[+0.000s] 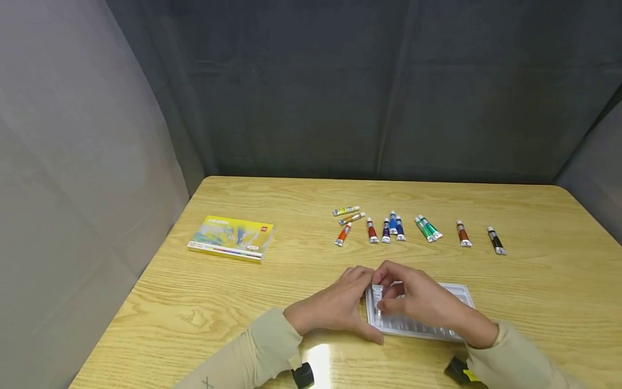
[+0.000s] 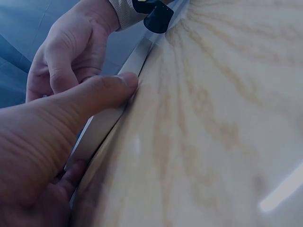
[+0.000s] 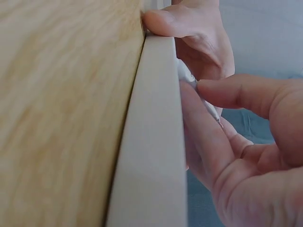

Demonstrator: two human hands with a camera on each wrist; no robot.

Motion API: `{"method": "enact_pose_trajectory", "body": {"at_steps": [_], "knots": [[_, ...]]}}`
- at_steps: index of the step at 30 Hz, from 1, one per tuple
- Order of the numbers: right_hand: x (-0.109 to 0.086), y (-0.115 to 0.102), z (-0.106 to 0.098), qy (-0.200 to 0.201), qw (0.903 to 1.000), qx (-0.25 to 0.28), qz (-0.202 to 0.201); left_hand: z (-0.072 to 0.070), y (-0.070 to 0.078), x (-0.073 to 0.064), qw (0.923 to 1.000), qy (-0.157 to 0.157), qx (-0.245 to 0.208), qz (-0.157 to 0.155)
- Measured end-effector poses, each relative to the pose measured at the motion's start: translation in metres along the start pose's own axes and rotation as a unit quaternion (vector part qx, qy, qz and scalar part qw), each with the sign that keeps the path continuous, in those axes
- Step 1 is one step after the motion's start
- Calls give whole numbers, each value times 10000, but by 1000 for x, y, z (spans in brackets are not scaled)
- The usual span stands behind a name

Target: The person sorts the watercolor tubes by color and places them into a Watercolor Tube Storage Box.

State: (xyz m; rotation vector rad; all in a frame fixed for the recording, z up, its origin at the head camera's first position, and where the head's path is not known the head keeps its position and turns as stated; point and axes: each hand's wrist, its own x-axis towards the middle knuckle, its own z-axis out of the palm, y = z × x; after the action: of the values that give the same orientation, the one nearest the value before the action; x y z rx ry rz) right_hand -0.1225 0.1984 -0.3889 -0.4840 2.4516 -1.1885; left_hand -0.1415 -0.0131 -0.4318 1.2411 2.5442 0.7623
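A white plastic paint tray (image 1: 427, 336) with long slots lies on the table in front of me. My left hand (image 1: 335, 303) holds its left end, with the thumb along the near side and the fingers round the far corner. A white and silver paint tube (image 1: 377, 294) stands over the leftmost slot, pinched between the thumb and fingers of my right hand (image 1: 420, 296). In the right wrist view the tube (image 3: 185, 72) slants, its lower end right at the tray's wall (image 3: 147, 137). The right hand covers part of the slots.
Beyond the tray lie several paint tubes: an orange one (image 1: 343, 234), a red one (image 1: 372, 230), a green pair (image 1: 428, 228), a brown one (image 1: 464, 234) and a black one (image 1: 496, 241) among them. A yellow paint box (image 1: 232, 237) lies at the left. Dark curtain (image 1: 301, 97) hangs behind.
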Motion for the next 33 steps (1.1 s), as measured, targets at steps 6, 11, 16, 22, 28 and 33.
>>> {"method": "enact_pose_trajectory", "body": {"at_steps": [6,11,16,22,28,33], "knots": [[0,1,1,48,9998,-205,73,0,0,-1,10000,31,-12,10],[1,1,2,63,9987,-480,134,0,-1,-1,9998,-32,-184,-25],[1,0,2,127,9972,-731,-37,-1,-2,-1,9996,-52,-287,-67],[1,-1,2,345,9935,-1077,-96,-2,-1,-1,9994,-105,-336,-72],[1,-4,2,498,9903,-1299,30,-1,-2,0,9995,-76,-319,-34],[1,-4,2,506,9901,-1308,50,-1,-1,0,9994,-92,-329,-19]]}}
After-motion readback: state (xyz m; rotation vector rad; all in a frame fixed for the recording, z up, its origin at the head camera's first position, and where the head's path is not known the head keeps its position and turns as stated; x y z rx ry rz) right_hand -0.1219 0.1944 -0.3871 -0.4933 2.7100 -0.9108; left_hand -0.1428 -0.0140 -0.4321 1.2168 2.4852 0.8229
